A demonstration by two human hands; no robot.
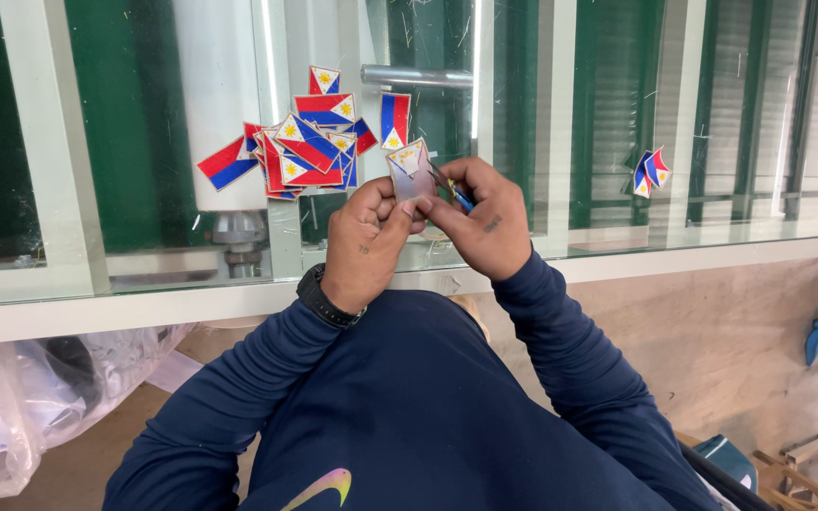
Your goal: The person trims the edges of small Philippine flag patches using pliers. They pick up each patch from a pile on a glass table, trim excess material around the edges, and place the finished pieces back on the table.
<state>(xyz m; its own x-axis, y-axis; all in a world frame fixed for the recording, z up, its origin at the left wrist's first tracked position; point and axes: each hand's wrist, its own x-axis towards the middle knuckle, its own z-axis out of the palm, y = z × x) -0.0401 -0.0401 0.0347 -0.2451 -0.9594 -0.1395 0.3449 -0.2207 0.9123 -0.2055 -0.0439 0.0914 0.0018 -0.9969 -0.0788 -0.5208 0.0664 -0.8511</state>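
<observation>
Above the glass-topped desk (617, 241), seen from the head camera, both hands meet over one small rectangular flag patch (409, 170) in red, blue, white and gold, held upright with its pale backing turned toward the person. Left hand (366, 241): the fingers are closed on the lower edge of the patch, thumb pressed against its back. Right hand (485, 222): the fingers are curled around a small blue-handled tool (456, 194), apparently a snip or cutter, whose tip sits at the right edge of the patch; the exact kind of tool cannot be told. Left of the hands, a loose heap of similar flag patches (305, 147) lies on the glass, some overlapping, a few apart at its rim. Well to the right, a separate small pair of flag patches (652, 170) rests alone. Judged by these groupings, one patch is in work, two may be finished, and the larger heap probably remains; which group is which cannot be confirmed.
</observation>
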